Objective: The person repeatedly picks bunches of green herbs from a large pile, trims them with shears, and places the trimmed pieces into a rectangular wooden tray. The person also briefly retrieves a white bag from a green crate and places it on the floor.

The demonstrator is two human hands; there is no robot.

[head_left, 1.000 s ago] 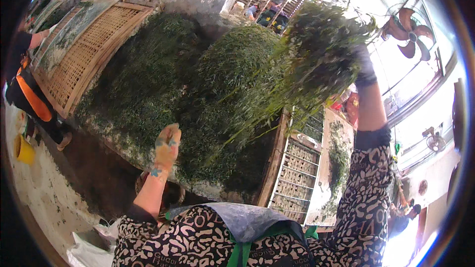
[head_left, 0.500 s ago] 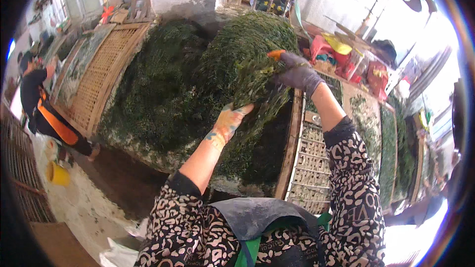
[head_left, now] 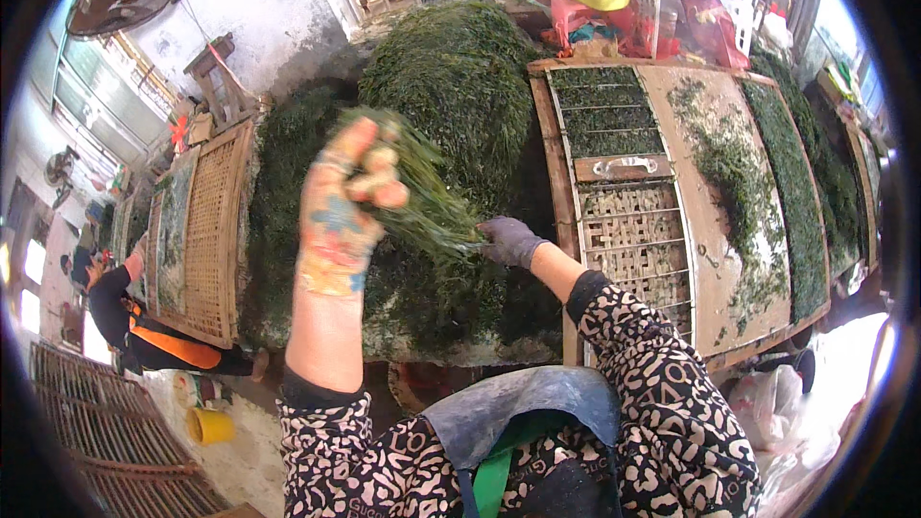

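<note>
My left hand (head_left: 338, 211), in a pale glove with coloured patches, is raised above a heap of dark green stringy plant strands (head_left: 451, 67), its fingers curled round one end of a green bunch of strands (head_left: 417, 182). The bunch stretches slantwise down to my right hand (head_left: 515, 242), in a dark grey-purple glove, which closes on the other end. It looks like grass or seaweed; I cannot tell which. Behind it the heap rises in a rounded mound, and darker strands lie to its left.
Right of the heap stand a wire rack over a woven panel (head_left: 633, 230) and a board (head_left: 705, 269) strewn with green bits. On the left are a lattice panel (head_left: 206, 230), a person in dark clothes (head_left: 120, 312) and a yellow bucket (head_left: 209, 425). Red plastic bags (head_left: 715, 29) lie at the back.
My left hand has risen and moved left with one end of the bunch. My right hand has come down and nearer; the bunch now stretches between them. The view has turned right.
</note>
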